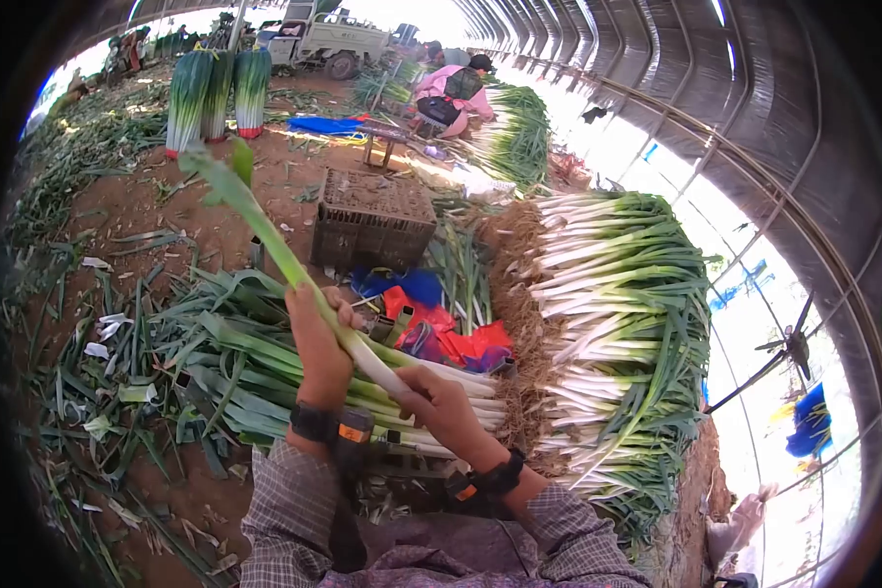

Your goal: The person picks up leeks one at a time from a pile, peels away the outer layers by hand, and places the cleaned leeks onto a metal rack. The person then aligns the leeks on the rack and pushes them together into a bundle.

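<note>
A long leek (282,253) slants across in front of me, its green top up to the left and its white end down to the right. My left hand (321,333) is wrapped around the middle of the stalk. Lower down, my right hand (443,404) grips the white end, which its fingers partly cover. Beneath both hands lies a pile of leeks (255,343), leaves to the left and white stems to the right. To the right, a long row of leeks (598,323) has its white stems and roots facing me.
A dark plastic crate (374,218) stands ahead, with red and blue cloth or plastic (451,333) before it. Tied leek bundles (216,98) stand upright far left. A person in pink (451,98) crouches by more leeks. Loose leaves (137,412) litter the soil.
</note>
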`<control>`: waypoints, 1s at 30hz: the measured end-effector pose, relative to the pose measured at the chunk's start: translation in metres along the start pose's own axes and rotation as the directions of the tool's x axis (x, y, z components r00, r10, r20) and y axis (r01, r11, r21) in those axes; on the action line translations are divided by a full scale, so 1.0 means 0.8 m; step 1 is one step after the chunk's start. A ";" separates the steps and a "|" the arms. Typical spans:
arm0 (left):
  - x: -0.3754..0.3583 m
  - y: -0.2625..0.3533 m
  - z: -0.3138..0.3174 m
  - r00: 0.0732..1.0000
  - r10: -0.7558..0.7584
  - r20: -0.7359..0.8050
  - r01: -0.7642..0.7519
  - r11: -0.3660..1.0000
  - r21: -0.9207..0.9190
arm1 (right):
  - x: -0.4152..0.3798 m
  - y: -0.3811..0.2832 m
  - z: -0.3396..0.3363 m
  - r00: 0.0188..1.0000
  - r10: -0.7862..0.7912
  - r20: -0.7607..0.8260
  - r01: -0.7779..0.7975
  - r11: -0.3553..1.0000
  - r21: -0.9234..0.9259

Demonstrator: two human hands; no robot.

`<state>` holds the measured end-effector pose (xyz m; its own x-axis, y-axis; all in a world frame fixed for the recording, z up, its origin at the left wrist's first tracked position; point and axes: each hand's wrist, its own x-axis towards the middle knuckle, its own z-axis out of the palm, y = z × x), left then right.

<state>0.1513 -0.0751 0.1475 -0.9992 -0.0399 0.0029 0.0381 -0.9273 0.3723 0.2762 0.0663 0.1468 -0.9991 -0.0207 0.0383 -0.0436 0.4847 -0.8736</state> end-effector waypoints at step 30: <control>0.015 0.015 -0.012 0.964 -0.022 0.266 0.074 0.979 -0.190 | -0.034 0.028 -0.072 0.995 -0.030 0.094 0.024 0.998 0.066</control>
<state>0.1398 -0.0901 0.1428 -0.9671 0.0807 0.2413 -0.0348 -0.9814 0.1887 0.3026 0.1281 0.1543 -0.9929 -0.1175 0.0187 -0.0673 0.4254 -0.9025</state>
